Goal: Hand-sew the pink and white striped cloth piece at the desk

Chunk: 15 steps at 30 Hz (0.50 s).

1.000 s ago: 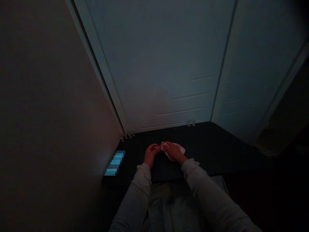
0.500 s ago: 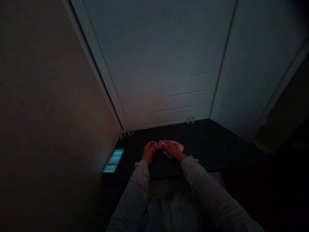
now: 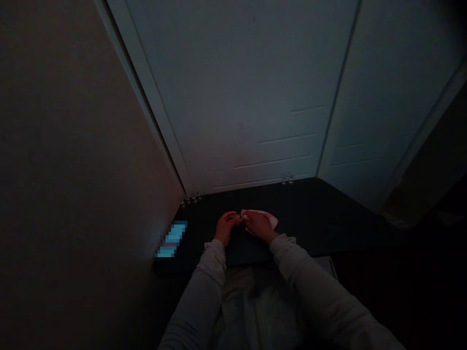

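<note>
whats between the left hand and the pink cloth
In the head view, a small glassy object sits between the left hand and the pink cloth; too dark to identify it further.

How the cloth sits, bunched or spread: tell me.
Partly bunched: the right hand pinches the cloth, whose loose end flares past it. Folding: cannot tell.

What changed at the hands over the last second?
Pink cloth shifted slightly forward: more shows beyond the right hand, less on its near side. Nothing visibly taken or let go; left hand stays on a small glassy piece. Clear pieces by the door unmoved.
</note>
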{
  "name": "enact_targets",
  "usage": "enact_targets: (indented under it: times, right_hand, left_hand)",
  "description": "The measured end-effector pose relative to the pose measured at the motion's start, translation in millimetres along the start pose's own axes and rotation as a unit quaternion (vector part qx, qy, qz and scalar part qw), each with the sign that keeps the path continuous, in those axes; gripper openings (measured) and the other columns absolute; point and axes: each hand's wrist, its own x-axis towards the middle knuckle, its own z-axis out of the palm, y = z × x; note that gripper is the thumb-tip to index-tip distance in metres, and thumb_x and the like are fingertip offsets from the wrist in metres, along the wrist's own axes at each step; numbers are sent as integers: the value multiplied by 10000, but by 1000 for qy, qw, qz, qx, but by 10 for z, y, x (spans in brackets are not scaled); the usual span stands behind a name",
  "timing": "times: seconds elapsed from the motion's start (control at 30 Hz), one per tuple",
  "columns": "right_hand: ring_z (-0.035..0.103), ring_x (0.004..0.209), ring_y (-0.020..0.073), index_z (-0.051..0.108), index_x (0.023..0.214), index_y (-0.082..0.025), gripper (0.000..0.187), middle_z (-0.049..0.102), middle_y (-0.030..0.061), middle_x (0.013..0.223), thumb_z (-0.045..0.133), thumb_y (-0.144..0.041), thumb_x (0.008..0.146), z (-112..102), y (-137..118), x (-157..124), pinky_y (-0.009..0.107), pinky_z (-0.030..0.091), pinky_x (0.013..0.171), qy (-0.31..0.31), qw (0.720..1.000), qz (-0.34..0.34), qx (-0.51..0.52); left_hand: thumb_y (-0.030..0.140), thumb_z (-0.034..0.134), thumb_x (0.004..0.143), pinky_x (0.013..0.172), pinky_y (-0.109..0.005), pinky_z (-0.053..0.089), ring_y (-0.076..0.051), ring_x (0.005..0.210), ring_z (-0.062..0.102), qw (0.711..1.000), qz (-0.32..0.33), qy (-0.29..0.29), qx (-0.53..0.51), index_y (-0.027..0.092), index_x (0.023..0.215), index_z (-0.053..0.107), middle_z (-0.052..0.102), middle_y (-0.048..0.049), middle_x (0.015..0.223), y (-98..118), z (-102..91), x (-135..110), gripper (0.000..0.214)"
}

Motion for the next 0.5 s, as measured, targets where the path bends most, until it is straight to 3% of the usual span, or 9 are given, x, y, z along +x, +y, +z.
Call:
enact_targets:
  times: [0.5]
  right_hand:
    - [520, 887, 157, 561, 953, -175, 279, 585, 54, 979, 351, -233, 779, 63, 95, 39, 258, 374, 770, 12, 996, 11, 90]
  left_hand:
    - [196, 663, 527, 630, -242, 408, -107, 673, 534, 1000, -4, 15, -16, 144, 859, 543, 579, -44, 813, 25, 11, -16, 358]
